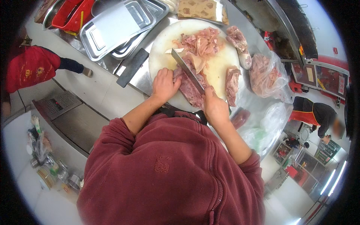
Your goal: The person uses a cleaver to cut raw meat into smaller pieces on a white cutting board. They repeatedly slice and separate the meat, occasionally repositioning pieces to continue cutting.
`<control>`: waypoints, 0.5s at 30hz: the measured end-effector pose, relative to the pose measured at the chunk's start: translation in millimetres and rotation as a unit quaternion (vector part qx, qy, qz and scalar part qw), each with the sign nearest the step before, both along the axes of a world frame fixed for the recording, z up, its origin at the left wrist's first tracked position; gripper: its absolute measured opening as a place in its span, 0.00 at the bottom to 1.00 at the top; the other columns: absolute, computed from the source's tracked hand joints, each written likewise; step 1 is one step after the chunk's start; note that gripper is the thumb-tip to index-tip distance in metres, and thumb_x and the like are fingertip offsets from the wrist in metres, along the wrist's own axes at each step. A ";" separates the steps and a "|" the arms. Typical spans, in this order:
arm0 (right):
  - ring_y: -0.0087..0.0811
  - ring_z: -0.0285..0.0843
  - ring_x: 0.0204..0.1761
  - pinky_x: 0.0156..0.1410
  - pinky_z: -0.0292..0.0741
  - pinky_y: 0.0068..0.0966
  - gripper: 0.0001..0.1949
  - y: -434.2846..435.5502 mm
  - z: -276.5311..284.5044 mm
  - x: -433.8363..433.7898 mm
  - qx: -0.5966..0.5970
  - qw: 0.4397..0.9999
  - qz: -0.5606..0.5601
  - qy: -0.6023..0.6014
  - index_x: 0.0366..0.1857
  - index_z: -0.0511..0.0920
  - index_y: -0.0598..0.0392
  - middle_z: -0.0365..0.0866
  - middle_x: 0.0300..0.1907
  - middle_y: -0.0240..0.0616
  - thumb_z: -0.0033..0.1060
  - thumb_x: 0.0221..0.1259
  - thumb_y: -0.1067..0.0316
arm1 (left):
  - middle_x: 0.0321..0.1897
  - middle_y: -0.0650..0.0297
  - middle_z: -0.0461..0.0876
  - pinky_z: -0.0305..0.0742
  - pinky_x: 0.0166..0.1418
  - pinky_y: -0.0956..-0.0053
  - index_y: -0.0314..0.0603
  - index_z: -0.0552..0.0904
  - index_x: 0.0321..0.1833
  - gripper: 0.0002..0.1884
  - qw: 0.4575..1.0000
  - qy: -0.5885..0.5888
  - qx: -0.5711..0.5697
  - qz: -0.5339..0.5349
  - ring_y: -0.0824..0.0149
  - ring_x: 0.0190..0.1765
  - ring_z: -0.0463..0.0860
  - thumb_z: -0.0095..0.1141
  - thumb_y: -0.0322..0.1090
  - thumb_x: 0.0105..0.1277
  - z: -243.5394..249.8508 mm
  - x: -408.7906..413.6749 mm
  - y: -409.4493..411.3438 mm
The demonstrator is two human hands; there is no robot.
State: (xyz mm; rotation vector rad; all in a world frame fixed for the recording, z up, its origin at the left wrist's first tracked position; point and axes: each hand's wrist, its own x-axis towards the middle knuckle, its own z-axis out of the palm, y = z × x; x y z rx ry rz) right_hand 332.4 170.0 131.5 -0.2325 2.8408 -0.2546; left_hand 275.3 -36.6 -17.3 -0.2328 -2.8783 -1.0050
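On a round white cutting board (161, 38) lies a large piece of raw meat (191, 94). My right hand (216, 105) grips a cleaver (188, 70), its handle hidden in the fist and its blade slanting across the meat. My left hand (166, 85) presses on the meat's left end, fingers bent, close to the blade. A pile of thin meat slices (204, 42) sits at the board's far side, beyond the blade. Another meat piece (232, 85) rests at the board's right edge.
Metal trays (118, 28) are stacked at the upper left, near a black bar-shaped object (133, 67). Right of the board are a long meat piece (239, 45), a plastic bag of meat (264, 74) and clear plastic bags (271, 121). Other people stand at left and far right.
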 end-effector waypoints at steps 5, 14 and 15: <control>0.54 0.91 0.32 0.34 0.86 0.47 0.09 -7.8 -4.9 -16.1 0.037 0.999 0.036 -0.012 0.50 0.71 0.58 0.87 0.37 0.54 0.55 0.69 0.73 | 0.41 0.54 0.78 0.71 0.52 0.51 0.39 0.83 0.38 0.17 0.999 0.050 -0.014 -0.011 0.49 0.50 0.77 0.68 0.47 0.63 -13.7 -4.8 1.1; 0.62 0.88 0.37 0.39 0.83 0.56 0.10 -21.5 -19.2 -30.6 0.061 0.992 -0.020 -0.106 0.53 0.71 0.58 0.84 0.46 0.62 0.51 0.77 0.66 | 0.41 0.54 0.78 0.69 0.53 0.50 0.41 0.81 0.37 0.16 0.999 -0.014 -0.017 -0.027 0.49 0.51 0.77 0.67 0.48 0.64 -11.8 -4.1 -2.6; 0.63 0.88 0.38 0.39 0.83 0.56 0.10 -21.7 -22.6 -31.6 0.051 0.994 -0.014 -0.099 0.53 0.70 0.57 0.84 0.47 0.62 0.51 0.77 0.66 | 0.41 0.54 0.78 0.69 0.53 0.50 0.41 0.81 0.37 0.16 0.999 -0.019 -0.013 -0.031 0.49 0.51 0.77 0.67 0.48 0.64 -10.8 -4.7 -3.1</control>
